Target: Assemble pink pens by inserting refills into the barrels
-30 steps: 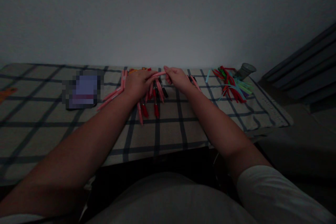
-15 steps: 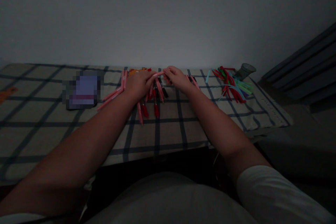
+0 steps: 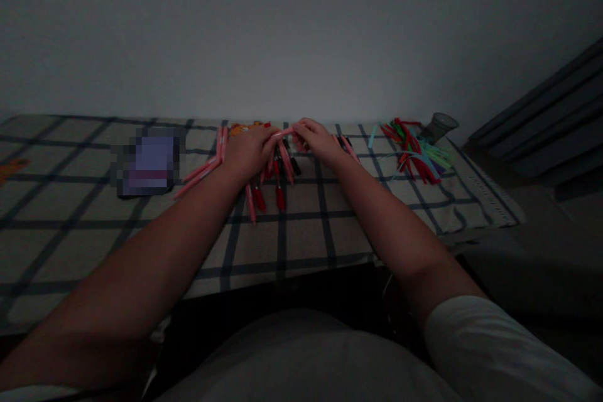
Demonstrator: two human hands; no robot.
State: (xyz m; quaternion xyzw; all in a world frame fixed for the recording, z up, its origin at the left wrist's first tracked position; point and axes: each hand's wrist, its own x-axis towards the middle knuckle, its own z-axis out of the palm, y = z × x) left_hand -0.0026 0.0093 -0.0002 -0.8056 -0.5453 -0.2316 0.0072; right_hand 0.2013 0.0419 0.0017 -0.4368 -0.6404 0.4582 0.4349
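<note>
A pink pen [image 3: 284, 133] stretches between my two hands above a loose pile. My left hand [image 3: 249, 149] has its fingers closed on the pen's left part. At the other end, my right hand [image 3: 315, 140] pinches the pen with thumb and fingertips. Below them lie several pink, black and red pens [image 3: 279, 191], partly covered by my left hand. More pink pens [image 3: 202, 168] rest left of that hand, some in a bent line. Behind my right wrist, a few pink and black pens [image 3: 347, 146] show.
A blurred-out phone-like object [image 3: 149, 163] lies on the checked cloth [image 3: 301, 239] to the left. An orange item [image 3: 13, 168] sits at the far left. On the right are a heap of coloured strips [image 3: 417, 157] and a tipped clear cup [image 3: 439, 128]. A wall [image 3: 301, 31] stands behind.
Hardly anything differs. Both hands keep hold of the pink pen in the same place, with only a slight shift in the fingers of my right hand.
</note>
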